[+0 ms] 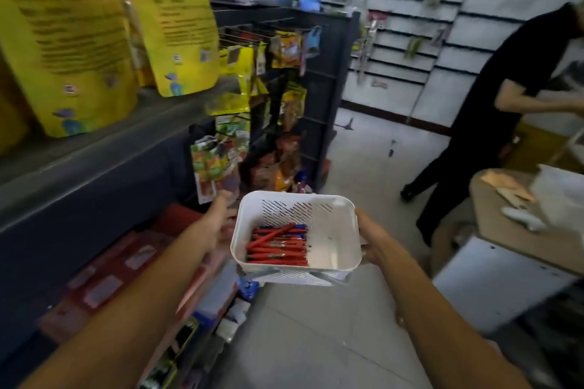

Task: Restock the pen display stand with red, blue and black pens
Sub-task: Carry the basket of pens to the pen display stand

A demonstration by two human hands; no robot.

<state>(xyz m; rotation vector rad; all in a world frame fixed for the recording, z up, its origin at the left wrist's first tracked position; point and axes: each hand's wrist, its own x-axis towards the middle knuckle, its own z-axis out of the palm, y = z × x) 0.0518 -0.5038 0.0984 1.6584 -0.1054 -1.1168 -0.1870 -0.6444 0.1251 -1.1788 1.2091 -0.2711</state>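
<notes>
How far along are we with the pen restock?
Early. Red pens and a few blue pens lie loose in the white basket; I see no black ones. The left hand and right hand carry it in an aisle beside the shelves. No pen stand is in view, so all the placing remains.

The red and blue pens (278, 246) lie in the left half of a white slotted plastic basket (335, 249). A dark metal shelf unit (104, 167) stands to its left.
</notes>
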